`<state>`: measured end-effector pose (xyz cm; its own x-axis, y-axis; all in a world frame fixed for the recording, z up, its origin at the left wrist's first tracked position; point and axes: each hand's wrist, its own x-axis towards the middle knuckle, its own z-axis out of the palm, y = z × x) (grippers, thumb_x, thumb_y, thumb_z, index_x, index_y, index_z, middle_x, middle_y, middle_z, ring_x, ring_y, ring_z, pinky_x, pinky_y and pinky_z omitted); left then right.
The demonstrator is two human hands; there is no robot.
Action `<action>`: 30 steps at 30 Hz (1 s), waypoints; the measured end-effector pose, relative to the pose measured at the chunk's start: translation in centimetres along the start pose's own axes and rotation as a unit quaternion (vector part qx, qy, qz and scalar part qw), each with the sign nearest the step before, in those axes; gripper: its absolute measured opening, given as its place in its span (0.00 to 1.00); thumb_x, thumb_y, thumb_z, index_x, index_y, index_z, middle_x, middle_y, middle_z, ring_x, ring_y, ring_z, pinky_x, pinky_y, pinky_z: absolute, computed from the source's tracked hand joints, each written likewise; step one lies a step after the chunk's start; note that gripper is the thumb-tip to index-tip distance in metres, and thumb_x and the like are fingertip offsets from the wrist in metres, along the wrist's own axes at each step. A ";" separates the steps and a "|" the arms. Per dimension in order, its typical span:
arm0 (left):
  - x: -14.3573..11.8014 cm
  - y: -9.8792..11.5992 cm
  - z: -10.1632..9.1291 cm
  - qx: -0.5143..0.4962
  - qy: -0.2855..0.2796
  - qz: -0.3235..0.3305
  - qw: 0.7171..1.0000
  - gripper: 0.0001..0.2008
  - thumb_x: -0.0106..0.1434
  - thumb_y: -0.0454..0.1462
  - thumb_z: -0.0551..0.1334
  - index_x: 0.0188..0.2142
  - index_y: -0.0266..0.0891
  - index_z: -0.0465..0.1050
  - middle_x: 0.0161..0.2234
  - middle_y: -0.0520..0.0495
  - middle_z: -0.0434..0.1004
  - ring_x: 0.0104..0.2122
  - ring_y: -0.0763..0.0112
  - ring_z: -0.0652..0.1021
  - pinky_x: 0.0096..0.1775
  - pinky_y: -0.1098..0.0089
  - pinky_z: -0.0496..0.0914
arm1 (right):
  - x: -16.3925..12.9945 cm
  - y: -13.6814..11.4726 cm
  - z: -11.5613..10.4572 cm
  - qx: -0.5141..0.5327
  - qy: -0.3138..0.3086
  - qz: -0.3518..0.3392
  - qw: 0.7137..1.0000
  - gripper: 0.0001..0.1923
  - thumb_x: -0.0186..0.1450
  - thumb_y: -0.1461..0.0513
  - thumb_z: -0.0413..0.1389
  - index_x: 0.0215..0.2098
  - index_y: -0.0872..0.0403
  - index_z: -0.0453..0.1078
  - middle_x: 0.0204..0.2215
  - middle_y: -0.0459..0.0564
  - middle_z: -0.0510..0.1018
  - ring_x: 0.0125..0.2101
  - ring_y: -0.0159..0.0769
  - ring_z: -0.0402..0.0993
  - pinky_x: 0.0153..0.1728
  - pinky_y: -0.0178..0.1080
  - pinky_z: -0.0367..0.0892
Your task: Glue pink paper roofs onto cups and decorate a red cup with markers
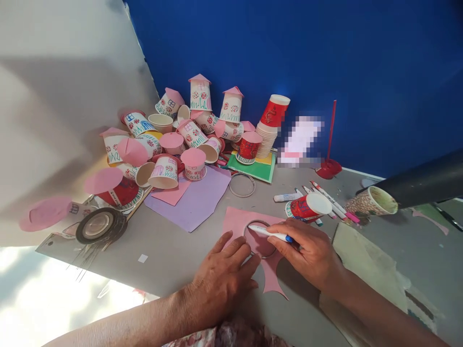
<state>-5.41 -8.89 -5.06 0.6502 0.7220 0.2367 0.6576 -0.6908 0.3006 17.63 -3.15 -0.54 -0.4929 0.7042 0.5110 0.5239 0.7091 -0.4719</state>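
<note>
A sheet of pink paper (234, 220) with curved cut-outs along its lower side lies on the grey table in front of me. On it rests a thin round ring (257, 221). My left hand (227, 270) lies over the paper with its fingers spread, the fingertips at the ring's left edge. Pinched in my right hand (311, 248) is a white marker (269, 232) with a blue end. Its tip points left, at the inner upper-left side of the ring. A red paper cup (306, 206) lies on its side just beyond my right hand.
Several decorated paper cups with pink paper tops (200, 94) are piled at the back left. Purple paper (191, 212), another ring (242, 195) and a tape roll (96, 225) lie left. Loose markers (331, 200), a patterned cup (376, 201) and a dark pipe (427, 176) are right.
</note>
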 end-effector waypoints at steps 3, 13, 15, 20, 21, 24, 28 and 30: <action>-0.1 0.0 0.0 0.004 -0.002 0.000 1.000 0.20 0.70 0.45 0.69 0.56 0.42 0.71 0.49 0.45 0.77 0.60 0.54 0.74 0.69 0.47 0.59 | -0.1 0.3 -0.1 -0.029 -0.004 -0.011 1.000 0.06 0.74 0.65 0.58 0.46 0.50 0.77 0.33 0.47 0.86 0.32 0.36 0.83 0.36 0.38 0.76; 0.1 0.2 -0.5 0.000 -0.008 -0.002 1.000 0.22 0.70 0.44 0.69 0.58 0.41 0.70 0.50 0.44 0.77 0.58 0.54 0.75 0.67 0.48 0.63 | 0.0 -0.3 -2.1 -0.250 -0.046 -0.059 0.965 0.10 0.77 0.63 0.54 0.38 0.54 0.74 0.25 0.46 0.82 0.25 0.35 0.78 0.29 0.40 0.60; 0.1 0.2 -0.5 0.000 -0.015 -0.003 1.000 0.21 0.70 0.44 0.68 0.59 0.41 0.70 0.50 0.43 0.77 0.58 0.53 0.75 0.66 0.48 0.63 | 0.2 -0.5 -2.5 -0.270 -0.068 -0.055 0.959 0.11 0.77 0.64 0.52 0.36 0.54 0.74 0.24 0.46 0.81 0.24 0.35 0.77 0.28 0.41 0.57; 0.1 0.3 -0.6 0.001 -0.018 -0.005 1.000 0.21 0.71 0.42 0.68 0.59 0.40 0.69 0.51 0.43 0.77 0.60 0.53 0.75 0.66 0.48 0.63 | 0.8 -0.8 -2.9 -0.278 -0.125 -0.029 0.952 0.12 0.74 0.65 0.50 0.34 0.53 0.73 0.22 0.46 0.80 0.21 0.36 0.75 0.27 0.41 0.52; 0.1 0.4 -0.6 0.002 -0.017 -0.005 1.000 0.21 0.71 0.42 0.68 0.59 0.40 0.69 0.51 0.43 0.77 0.60 0.53 0.74 0.66 0.48 0.63 | 1.0 -0.9 -2.9 -0.275 -0.134 -0.020 0.952 0.12 0.73 0.65 0.50 0.33 0.52 0.73 0.22 0.46 0.80 0.22 0.36 0.75 0.27 0.41 0.51; 0.1 0.3 -0.6 0.001 -0.020 -0.002 1.000 0.21 0.70 0.42 0.69 0.59 0.39 0.70 0.52 0.42 0.76 0.60 0.52 0.74 0.66 0.48 0.64 | 1.7 -1.1 -2.9 -0.269 -0.157 0.001 0.950 0.12 0.70 0.66 0.50 0.32 0.51 0.73 0.22 0.45 0.81 0.21 0.37 0.75 0.26 0.42 0.50; 0.2 0.4 -0.8 -0.006 -0.027 -0.005 1.000 0.20 0.70 0.40 0.68 0.58 0.39 0.70 0.52 0.43 0.76 0.60 0.52 0.74 0.65 0.49 0.65 | 2.5 -1.2 -2.8 -0.277 -0.161 0.003 0.947 0.13 0.69 0.64 0.50 0.29 0.50 0.73 0.19 0.44 0.79 0.20 0.37 0.73 0.26 0.41 0.49; 0.3 0.5 -1.0 -0.009 -0.027 -0.009 1.000 0.18 0.70 0.40 0.68 0.57 0.39 0.71 0.51 0.43 0.76 0.60 0.53 0.74 0.65 0.50 0.65 | 2.8 -1.2 -2.8 -0.283 -0.160 0.002 0.946 0.13 0.69 0.64 0.51 0.28 0.50 0.73 0.18 0.44 0.78 0.19 0.37 0.72 0.25 0.41 0.48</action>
<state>-5.29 -8.96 -3.96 0.6584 0.7306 0.1807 0.6626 -0.6765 0.3214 17.54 -2.13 3.46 -0.6277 0.7457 0.2233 0.7694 0.6380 0.0322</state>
